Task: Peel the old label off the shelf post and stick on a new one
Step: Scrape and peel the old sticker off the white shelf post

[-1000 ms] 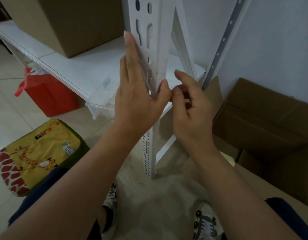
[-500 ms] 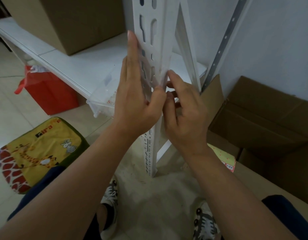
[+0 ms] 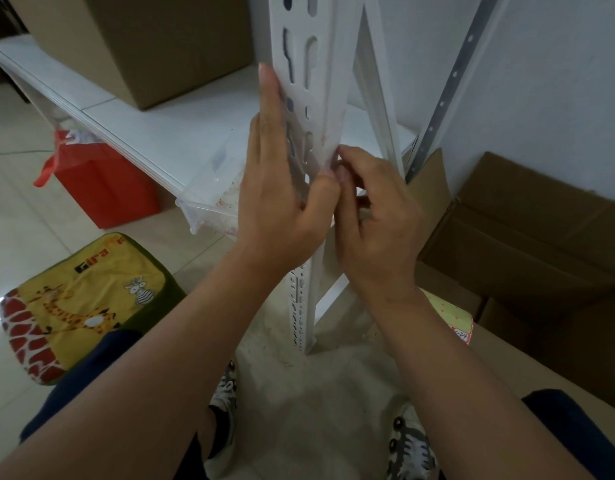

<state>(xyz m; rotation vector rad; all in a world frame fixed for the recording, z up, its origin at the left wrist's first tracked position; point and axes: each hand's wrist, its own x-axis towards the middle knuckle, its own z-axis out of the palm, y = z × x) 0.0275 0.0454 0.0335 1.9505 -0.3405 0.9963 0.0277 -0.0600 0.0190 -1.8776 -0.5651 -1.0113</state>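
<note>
Left hand [image 3: 278,202] flat, braces shelf post [image 3: 319,109]. Right hand [image 3: 375,220] has moved in since a second ago, now pinches label edge at post corner: peel starting.

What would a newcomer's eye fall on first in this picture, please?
Most likely the two bare hands at centre: the left hand lies flat against the slotted white metal shelf post, while the right hand picks at the post's edge. After that, the yellow giraffe-print cushion on the floor at lower left.
</note>
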